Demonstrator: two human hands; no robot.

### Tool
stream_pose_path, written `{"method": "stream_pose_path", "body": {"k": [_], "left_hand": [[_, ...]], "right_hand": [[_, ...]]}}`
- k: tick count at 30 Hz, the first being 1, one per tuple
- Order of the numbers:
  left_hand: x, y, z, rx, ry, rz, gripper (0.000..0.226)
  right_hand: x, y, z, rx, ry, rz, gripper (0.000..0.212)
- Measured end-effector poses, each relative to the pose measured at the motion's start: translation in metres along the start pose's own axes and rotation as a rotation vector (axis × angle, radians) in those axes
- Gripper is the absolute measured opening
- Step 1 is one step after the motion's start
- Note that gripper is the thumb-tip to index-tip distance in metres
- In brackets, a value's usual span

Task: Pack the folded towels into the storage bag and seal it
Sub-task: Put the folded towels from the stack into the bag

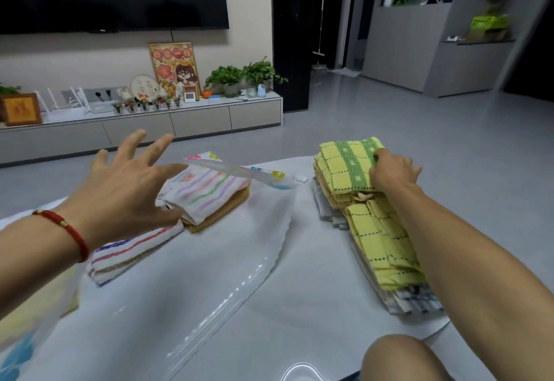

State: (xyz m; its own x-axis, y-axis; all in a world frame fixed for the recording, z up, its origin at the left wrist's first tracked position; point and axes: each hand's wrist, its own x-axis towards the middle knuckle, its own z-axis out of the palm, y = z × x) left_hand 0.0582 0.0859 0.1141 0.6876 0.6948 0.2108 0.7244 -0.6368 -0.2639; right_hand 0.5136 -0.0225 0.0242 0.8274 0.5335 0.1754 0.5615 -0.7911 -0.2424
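The right hand's fingers (378, 157) curl down onto the top yellow-and-green checked towel (349, 164), right of centre in the frame, pressing or pinching its near-right edge; whether they have closed under a fold I cannot tell. That right hand (392, 172) rests on the taller, farther part of a stack of folded towels (380, 230) that runs toward the lower right, with grey and blue-checked pieces showing at its base.

The left hand (126, 188), left of centre, is spread wide with nothing in it, hovering above the striped towels (207, 193) that lie inside the clear storage bag (209, 275). The bag's mouth, with its flower-printed zip strip (254, 175), stands lifted just beyond the fingertips. A second striped towel (132, 253) lies nearer, lower left, also seemingly under the film.

The towels look soft and light but floppy; a single one would likely unfold if lifted by a corner, so taking a few layers together from the folded edge, palm under, seems safest. The bag film looks thin, slick and limp, so the mouth probably needs holding open at the stiffer zip strip while towels slide in.
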Motion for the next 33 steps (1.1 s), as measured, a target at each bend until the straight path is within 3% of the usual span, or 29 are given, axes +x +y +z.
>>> {"method": "stream_pose_path", "body": {"k": [4,8,10,12,18,23,28,33], "left_hand": [[-0.004,-0.004,0.003,0.016,0.013,0.011,0.089],[-0.010,-0.003,0.004,0.003,0.010,-0.022,0.087],[-0.017,-0.004,0.003,0.010,-0.001,-0.040,0.087],[-0.026,-0.008,0.000,-0.002,-0.038,-0.076,0.088],[-0.071,-0.029,-0.004,-0.012,-0.202,-0.167,0.082],[-0.081,-0.051,-0.011,-0.041,-0.321,-0.090,0.091],[-0.069,-0.060,-0.039,-0.185,-0.341,-0.118,0.096],[-0.060,-0.064,-0.056,-0.206,-0.363,-0.100,0.096]], "right_hand": [[0.012,-0.005,-0.011,0.024,-0.006,-0.058,0.038],[0.006,-0.007,-0.054,0.640,-0.432,0.063,0.046],[-0.015,-0.006,-0.078,0.976,-0.664,0.132,0.037],[-0.041,-0.002,-0.095,1.138,-0.801,0.110,0.032],[-0.139,0.012,-0.124,1.164,-0.956,-0.179,0.032],[-0.217,-0.039,-0.098,1.114,-1.274,-0.353,0.033],[-0.267,-0.155,-0.043,1.272,-1.264,-0.319,0.034],[-0.284,-0.283,0.006,1.670,-1.123,-0.164,0.038]]}}
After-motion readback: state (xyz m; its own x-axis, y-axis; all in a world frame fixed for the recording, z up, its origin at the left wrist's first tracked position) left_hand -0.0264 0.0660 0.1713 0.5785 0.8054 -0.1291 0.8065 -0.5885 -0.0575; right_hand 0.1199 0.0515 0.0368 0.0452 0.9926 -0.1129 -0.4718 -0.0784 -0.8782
